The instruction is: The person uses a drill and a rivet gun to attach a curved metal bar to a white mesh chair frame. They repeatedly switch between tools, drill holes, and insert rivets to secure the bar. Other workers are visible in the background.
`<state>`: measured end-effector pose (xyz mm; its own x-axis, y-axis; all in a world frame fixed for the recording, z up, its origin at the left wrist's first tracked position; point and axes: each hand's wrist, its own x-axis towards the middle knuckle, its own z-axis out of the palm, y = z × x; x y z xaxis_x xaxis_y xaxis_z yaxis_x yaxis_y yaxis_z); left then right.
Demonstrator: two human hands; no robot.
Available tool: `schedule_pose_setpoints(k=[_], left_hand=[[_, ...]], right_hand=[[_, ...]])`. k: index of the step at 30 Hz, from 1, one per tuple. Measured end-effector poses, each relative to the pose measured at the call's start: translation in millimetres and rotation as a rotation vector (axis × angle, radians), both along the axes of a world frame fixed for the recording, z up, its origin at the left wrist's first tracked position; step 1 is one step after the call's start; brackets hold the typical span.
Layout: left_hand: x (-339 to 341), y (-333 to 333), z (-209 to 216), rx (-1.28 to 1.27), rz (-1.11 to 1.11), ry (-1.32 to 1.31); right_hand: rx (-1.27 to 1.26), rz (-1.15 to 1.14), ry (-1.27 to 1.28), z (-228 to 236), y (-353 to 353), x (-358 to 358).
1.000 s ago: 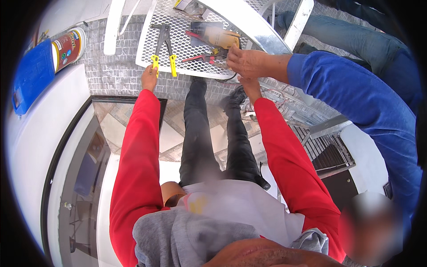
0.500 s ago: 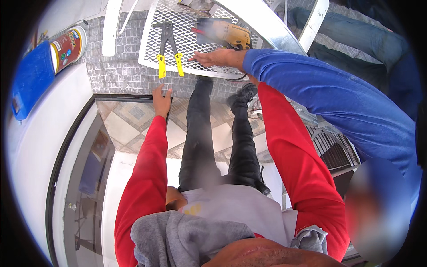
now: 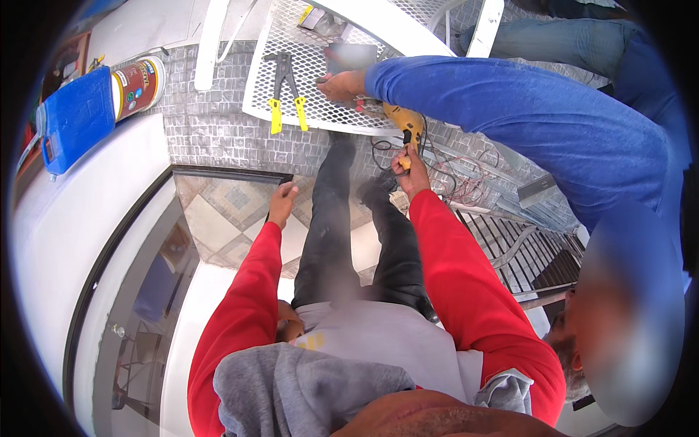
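My right hand (image 3: 412,173) is closed around the handle of a yellow power drill (image 3: 405,122), just off the near edge of a white metal mesh panel (image 3: 261,103). The drill's front end lies under a co-worker's blue sleeve and hand, so it is partly hidden. My left hand (image 3: 282,205) hangs free above the threshold, fingers loosely apart and holding nothing. A hand riveter (image 3: 285,75) with yellow grips lies on the mesh, beyond my left hand. Next to it, the co-worker's hand (image 3: 342,86) reaches over the mesh from the right.
A blue jerrycan (image 3: 79,120) and a paint bucket (image 3: 138,86) stand at the far left. Cables (image 3: 466,182) and metal bars (image 3: 542,211) lie to the right of the drill. A white curved metal piece (image 3: 378,25) crosses above the mesh. A glass door (image 3: 145,320) is at left.
My right hand has come out from beneath the co-worker's arm, drawing the drill toward me off the mesh. My left hand has pulled back from near the riveter. The co-worker's arm remains over the mesh.
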<state>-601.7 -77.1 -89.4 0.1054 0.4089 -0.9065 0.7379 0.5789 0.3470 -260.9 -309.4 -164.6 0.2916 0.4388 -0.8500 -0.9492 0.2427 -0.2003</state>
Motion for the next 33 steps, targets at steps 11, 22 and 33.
schedule_pose_setpoints(k=[11,22,33], left_hand=[[89.5,-121.7,74.7,0.086,-0.001,-0.290],[217.1,-255.5,210.4,-0.692,0.415,-0.553],[235.6,-221.7,259.2,-0.776,-0.290,-0.646]], right_hand=[[-0.422,0.391,-0.826,99.5,-152.7,-84.1],[-0.182,0.409,-0.471,342.3,-216.0,-65.2],[0.025,0.295,-0.245,395.3,-199.6,-19.1]])
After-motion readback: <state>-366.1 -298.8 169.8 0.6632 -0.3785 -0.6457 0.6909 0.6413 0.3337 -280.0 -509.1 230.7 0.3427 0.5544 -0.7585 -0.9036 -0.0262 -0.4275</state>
